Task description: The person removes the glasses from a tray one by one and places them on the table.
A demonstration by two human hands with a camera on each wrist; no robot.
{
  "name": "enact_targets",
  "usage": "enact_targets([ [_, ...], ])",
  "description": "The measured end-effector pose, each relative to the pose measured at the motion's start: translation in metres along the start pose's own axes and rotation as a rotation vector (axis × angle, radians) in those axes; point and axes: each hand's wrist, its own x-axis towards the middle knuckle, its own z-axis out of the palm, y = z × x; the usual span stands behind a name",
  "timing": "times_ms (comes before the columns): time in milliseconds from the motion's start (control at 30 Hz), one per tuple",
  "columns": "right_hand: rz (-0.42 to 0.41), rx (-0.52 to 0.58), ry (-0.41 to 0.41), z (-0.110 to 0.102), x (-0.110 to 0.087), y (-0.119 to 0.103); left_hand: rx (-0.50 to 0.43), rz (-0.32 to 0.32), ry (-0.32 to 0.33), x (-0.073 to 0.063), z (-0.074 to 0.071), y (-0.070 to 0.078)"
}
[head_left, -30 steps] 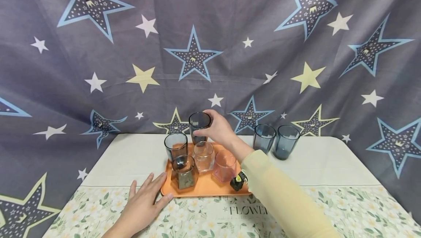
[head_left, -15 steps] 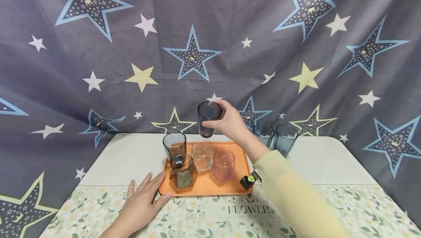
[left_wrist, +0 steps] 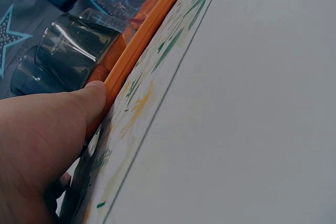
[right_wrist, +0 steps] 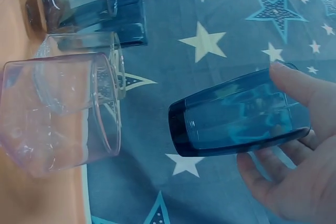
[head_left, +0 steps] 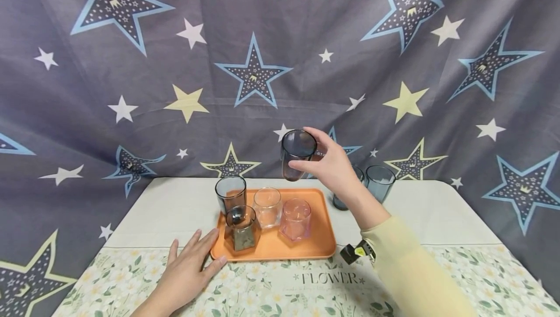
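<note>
A tall blue-grey glass (head_left: pixel 294 157) hangs in the air above the back of the orange tray (head_left: pixel 321 229); my right hand (head_left: pixel 330 161) grips it round the side, thumb in front. The right wrist view shows the same glass (right_wrist: pixel 236 116) between thumb and fingers. On the tray stand another blue-grey glass (head_left: pixel 230 193), a smoky faceted glass (head_left: pixel 243 234), a clear glass (head_left: pixel 268 207) and a pink glass (head_left: pixel 296 220). With fingers spread, my left hand (head_left: pixel 188 268) rests at the tray's left front corner; in the left wrist view its thumb touches the rim.
Two more blue glasses stand on the table right of the tray; the right one (head_left: pixel 379 183) shows clearly, the other (head_left: pixel 340 201) is partly behind my right arm. A floral cloth (head_left: pixel 262 288) covers the table's front. A star-patterned curtain (head_left: pixel 306 88) hangs behind.
My right hand has lifted the blue-grey glass from the back of the tray and carried it up and to the right. My left hand has stayed at the tray corner.
</note>
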Motion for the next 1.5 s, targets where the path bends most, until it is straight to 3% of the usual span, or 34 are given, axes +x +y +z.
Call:
enact_targets([
  [733,-0.007,0.095,0.091,-0.047,-0.055,0.013,0.017,0.011,0.018,-0.003,0.0,0.001],
  [1033,0.008,0.003,0.138,-0.068,-0.07,0.02,0.017,0.015,0.015,-0.002,0.001,0.002],
  [1500,0.103,-0.084,0.135,-0.122,-0.087,0.032,0.015,0.01,0.002,-0.003,0.001,0.003],
])
